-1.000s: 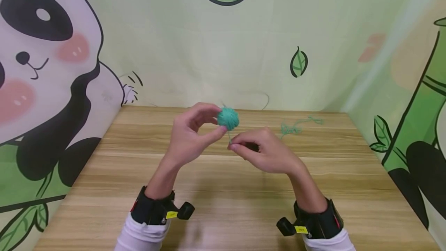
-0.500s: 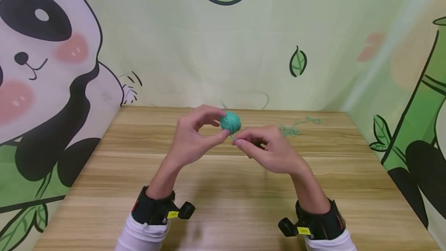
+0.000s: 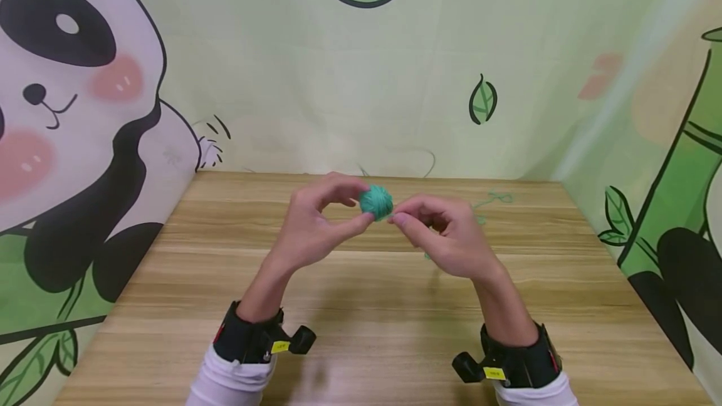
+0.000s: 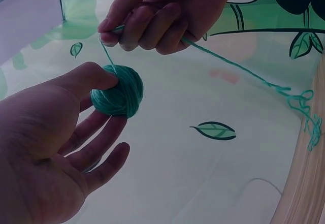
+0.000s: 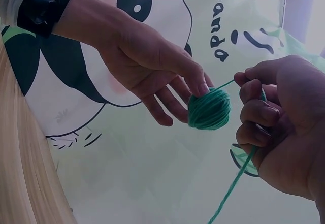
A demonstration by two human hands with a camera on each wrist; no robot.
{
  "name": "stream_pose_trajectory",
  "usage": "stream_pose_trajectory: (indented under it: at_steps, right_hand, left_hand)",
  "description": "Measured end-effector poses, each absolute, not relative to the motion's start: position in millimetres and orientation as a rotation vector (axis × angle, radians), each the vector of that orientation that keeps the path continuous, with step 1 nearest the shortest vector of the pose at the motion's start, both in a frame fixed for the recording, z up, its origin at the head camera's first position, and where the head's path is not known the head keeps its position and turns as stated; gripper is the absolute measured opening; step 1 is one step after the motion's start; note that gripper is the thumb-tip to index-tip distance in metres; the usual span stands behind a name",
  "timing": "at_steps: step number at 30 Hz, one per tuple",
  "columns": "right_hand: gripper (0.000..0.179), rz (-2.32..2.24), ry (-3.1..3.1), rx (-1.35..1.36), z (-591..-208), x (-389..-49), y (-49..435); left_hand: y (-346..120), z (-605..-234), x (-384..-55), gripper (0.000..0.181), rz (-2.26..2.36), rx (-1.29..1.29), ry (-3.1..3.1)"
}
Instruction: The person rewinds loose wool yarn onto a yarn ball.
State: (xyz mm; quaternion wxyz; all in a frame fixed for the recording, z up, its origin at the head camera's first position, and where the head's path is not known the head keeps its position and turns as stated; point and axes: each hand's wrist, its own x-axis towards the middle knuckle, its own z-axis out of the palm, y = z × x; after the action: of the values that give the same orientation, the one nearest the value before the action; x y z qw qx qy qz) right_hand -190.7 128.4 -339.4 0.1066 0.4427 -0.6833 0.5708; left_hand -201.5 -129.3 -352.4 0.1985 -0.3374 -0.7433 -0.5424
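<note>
A small teal ball of yarn is held above the table by my left hand, pinched between thumb and fingers. Just to its right, my right hand pinches the yarn strand between thumb and index finger. In the left wrist view, a short taut length of strand runs from the ball up to those fingertips. The right wrist view shows the strand passing through the curled fingers of the right hand and out below the palm.
Loose teal yarn lies on the wooden table toward the back right, partly hidden behind the right hand. A printed backdrop with a panda and leaves stands along the table's back and sides.
My right hand has moved from below the ball up to its right side, drawing the strand round. The ball has shifted slightly right and down, and the loose yarn has shifted.
</note>
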Motion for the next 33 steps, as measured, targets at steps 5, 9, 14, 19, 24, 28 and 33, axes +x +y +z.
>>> stream_pose_trajectory:
  at_steps: [5, 9, 14, 19, 24, 28, 33]
  right_hand:
    - [0.011, 1.729, -1.946, 1.296, -338.5, -189.5, 127.9]
    - [0.011, 1.752, -1.884, 1.283, -338.4, -190.7, 128.6]
    - [0.012, 1.743, -1.848, 1.24, -337.6, -193.1, 130.1]
    - [0.009, 1.687, -1.869, 1.179, -338.2, -196.7, 128.6]
    - [0.011, 1.638, -1.934, 1.113, -340.7, -201.0, 126.6]
    - [0.011, 1.621, -2.01, 1.066, -344.1, -204.4, 125.9]
    - [0.01, 1.609, -2.105, 1.027, -347.4, -208.6, 124.8]
  left_hand:
    - [-129.1, -352.3, -201.9, 0.037, -1.491, -0.951, -2.1]
    - [-129.2, -352.7, -202.6, 0.035, -1.469, -0.983, -2.144]
    - [-128.7, -353.0, -201.8, 0.033, -1.473, -1.064, -2.189]
    - [-128.4, -353.3, -200.1, 0.033, -1.53, -1.194, -2.183]
    - [-128.8, -352.6, -198.7, 0.036, -1.618, -1.291, -2.126]
    - [-129.1, -352.3, -198.0, 0.037, -1.667, -1.326, -2.08]
    - [-130.6, -351.9, -197.0, 0.039, -1.708, -1.346, -2.046]
